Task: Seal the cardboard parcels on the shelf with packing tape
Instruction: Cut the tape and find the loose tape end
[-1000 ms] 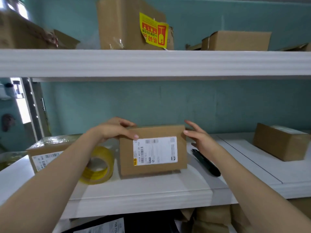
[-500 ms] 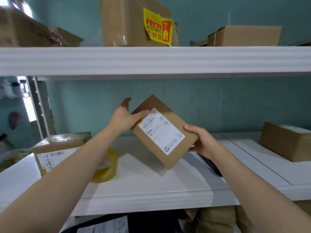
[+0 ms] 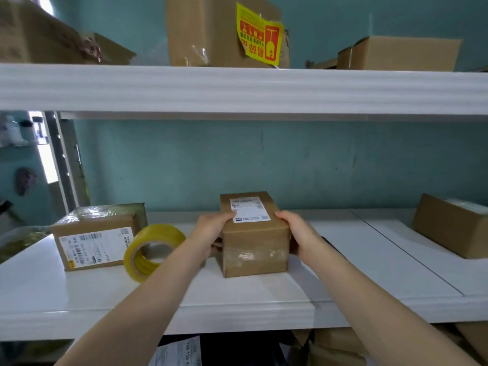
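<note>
We face a teal wall (image 3: pixel 317 167) behind a white shelf (image 3: pixel 264 307), with an upper shelf (image 3: pixel 237 88) crossing the view above it. In the middle of the white shelf stands the small cardboard parcel (image 3: pixel 253 241), its base on the board, and we hold it from both sides. Our left hand (image 3: pixel 211 231) grips its left side, the thumb lying over the top edge and touching the white shipping label (image 3: pixel 249 212), the fingers curled round the side. Our right hand (image 3: pixel 298 233) clasps the right side in the same way, with the thumb on the top corner. A band of clear tape crosses the parcel's near face, lower down.

Just left of our left forearm a roll of yellow packing tape (image 3: pixel 153 249) stands on its edge, leaning toward a second labelled parcel (image 3: pixel 97 241) whose top is wrapped in shiny clear film. Far to the right, well apart from our hands, a plain brown box (image 3: pixel 454 225) sits on the same shelf. A thin dark object (image 3: pixel 327 240) shows behind our right wrist (too hidden for us to tell what it is).

On the upper shelf stands a tall carton (image 3: pixel 200 30) with a yellow and red sticker (image 3: pixel 260 35) peeling at its corner, and a lower box (image 3: pixel 401 52) to its right.
</note>
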{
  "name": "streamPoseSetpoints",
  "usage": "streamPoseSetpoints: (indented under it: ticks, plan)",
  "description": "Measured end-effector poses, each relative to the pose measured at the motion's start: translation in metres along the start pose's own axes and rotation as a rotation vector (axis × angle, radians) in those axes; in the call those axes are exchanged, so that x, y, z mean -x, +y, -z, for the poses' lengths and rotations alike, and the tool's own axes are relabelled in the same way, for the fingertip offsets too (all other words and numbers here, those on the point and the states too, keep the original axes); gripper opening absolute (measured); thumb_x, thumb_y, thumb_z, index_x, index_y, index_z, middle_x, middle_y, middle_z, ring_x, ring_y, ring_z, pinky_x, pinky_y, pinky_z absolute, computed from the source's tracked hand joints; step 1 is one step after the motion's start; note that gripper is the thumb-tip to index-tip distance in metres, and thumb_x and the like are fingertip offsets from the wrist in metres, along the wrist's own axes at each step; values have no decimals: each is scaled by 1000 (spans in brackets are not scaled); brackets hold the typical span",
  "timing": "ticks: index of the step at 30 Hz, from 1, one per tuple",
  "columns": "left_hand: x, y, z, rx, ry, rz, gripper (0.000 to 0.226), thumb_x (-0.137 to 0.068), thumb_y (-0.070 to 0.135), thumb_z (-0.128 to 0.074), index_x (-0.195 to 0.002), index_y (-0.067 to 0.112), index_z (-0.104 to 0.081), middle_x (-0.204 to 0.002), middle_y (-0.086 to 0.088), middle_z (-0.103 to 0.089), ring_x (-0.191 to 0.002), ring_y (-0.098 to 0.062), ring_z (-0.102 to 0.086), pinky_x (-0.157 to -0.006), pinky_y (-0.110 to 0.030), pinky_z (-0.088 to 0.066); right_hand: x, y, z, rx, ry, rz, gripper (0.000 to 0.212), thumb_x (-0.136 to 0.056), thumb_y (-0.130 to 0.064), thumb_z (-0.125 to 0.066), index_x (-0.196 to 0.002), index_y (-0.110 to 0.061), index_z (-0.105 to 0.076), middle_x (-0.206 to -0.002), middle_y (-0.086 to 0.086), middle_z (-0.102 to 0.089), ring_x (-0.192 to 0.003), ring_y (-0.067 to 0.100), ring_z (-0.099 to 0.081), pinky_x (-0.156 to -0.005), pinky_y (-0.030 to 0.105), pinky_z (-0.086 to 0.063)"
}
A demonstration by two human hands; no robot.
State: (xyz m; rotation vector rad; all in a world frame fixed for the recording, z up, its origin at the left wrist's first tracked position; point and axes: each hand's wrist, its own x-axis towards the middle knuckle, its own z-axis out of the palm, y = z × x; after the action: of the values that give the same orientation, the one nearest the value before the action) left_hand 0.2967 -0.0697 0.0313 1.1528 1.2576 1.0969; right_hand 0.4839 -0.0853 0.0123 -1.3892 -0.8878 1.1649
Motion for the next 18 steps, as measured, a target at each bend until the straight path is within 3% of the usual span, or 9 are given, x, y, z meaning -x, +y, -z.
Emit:
streamPoseSetpoints:
  ticks: [2,4,6,9,11,12,13,15,18]
  plan:
    - [-5,2,5,-10,-32,44,31,-80,29,-74,-102,8,-67,-82,-13,-67,-68,-26,-62,-64,-31,-52,0,4,0,6,17,1,32,-73,-42,-68,-87,-13,-67,-77,10,-69,-71,28,-65,-69,32,-52]
    - [-10,5,9,-7,-61,58,30,-79,27,-75,-100,8,-67,-82,-13,-67,-67,-25,-62,-62,-30,-52,4,4,-1,10,35,-12,32,-74,-40,-70,-87,-11,-67,-77,12,-68,-72,29,-64,-75,37,-52]
    - [-15,5,11,-6,-78,63,26,-80,27,-75,-96,8,-67,-79,-11,-67,-64,-23,-61,-59,-29,-51,9,2,-2,12,27,-14,41,-69,-43,-74,-92,-9,-68,-80,13,-70,-74,29,-67,-80,40,-53]
    - [-18,0,12,30,-82,0,14,-84,24,-70,-88,12,-65,-74,-7,-64,-59,-18,-56,-56,-25,-46,13,1,-1,60,40,-2,71,-50,-60,-75,-98,-9,-67,-92,13,-71,-83,29,-69,-85,41,-55]
    - [-18,-4,12,123,-60,-96,11,-86,19,-68,-92,10,-64,-85,-11,-67,-68,-20,-61,-68,-30,-51,15,2,3,112,83,45,80,-43,-69,-71,-102,-15,-67,-99,10,-70,-89,25,-68,-84,38,-53]
    - [-17,-5,12,180,-41,-132,22,-85,17,-69,-104,8,-63,-98,-13,-68,-81,-22,-65,-81,-34,-53,18,3,4,133,99,85,76,-47,-69,-69,-104,-18,-67,-102,8,-69,-93,23,-66,-85,37,-52]
    - [-14,-4,11,209,-12,-169,39,-84,16,-70,-120,7,-59,-112,-14,-66,-95,-24,-66,-94,-37,-50,21,2,5,143,108,137,68,-57,-65,-68,-106,-19,-67,-106,6,-68,-96,21,-64,-86,36,-51]
    - [-2,-4,7,180,28,-283,55,-85,14,-69,-136,10,-50,-125,-7,-60,-110,-19,-61,-103,-34,-45,29,-1,6,137,126,247,42,-78,-45,-67,-109,-16,-65,-114,3,-66,-102,17,-61,-92,36,-48]
    - [23,0,-1,55,33,-480,46,-89,3,-61,-132,18,-51,-118,10,-55,-94,4,-59,-81,-9,-47,43,-3,10,127,160,383,38,-87,-25,-64,-123,-12,-61,-124,1,-61,-113,15,-55,-103,35,-42]
